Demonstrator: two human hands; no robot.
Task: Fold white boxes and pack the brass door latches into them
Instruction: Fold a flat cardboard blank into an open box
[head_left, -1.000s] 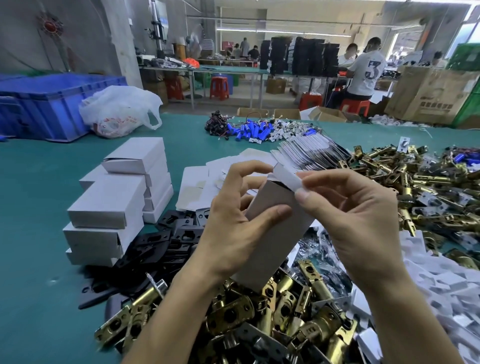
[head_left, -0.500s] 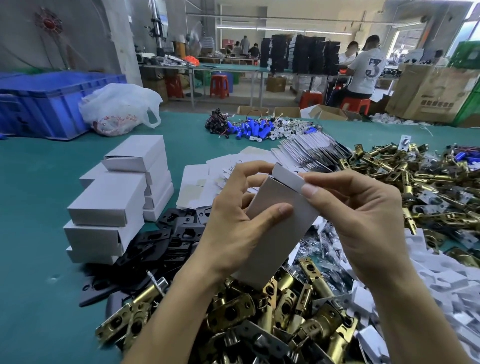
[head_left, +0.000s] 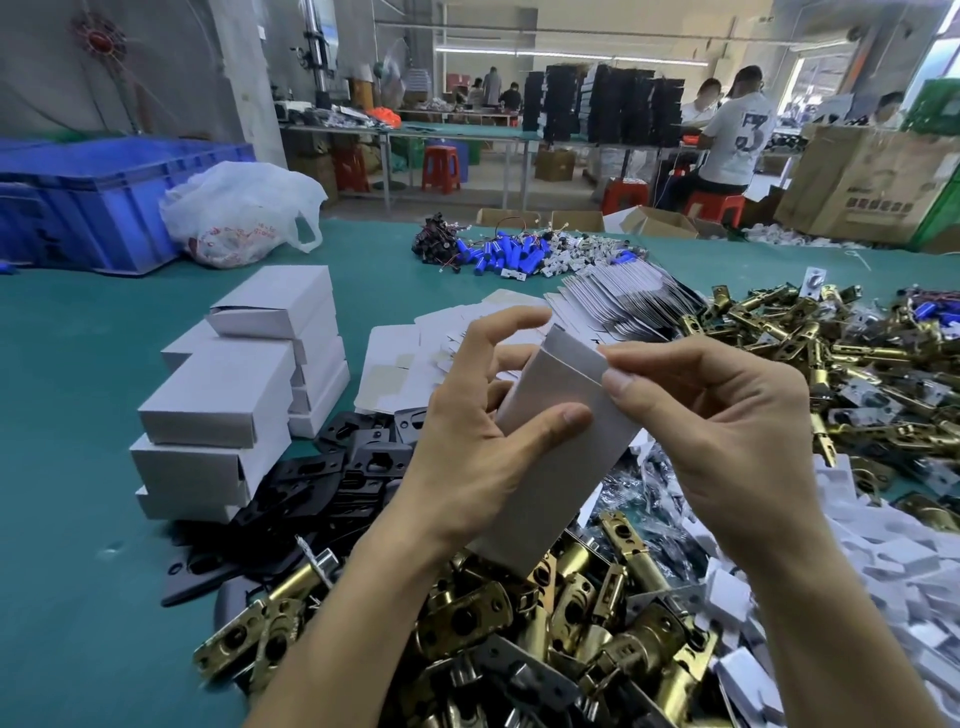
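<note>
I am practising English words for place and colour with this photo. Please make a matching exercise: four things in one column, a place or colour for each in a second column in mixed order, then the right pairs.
Things
1 box
2 stack
3 crate
4 plates

Place or colour
A blue, far left
B black, flat, next to the stack
C held by left hand and right hand
D white, on the table, left of the hands

Pairs: 1-C, 2-D, 3-A, 4-B
</note>
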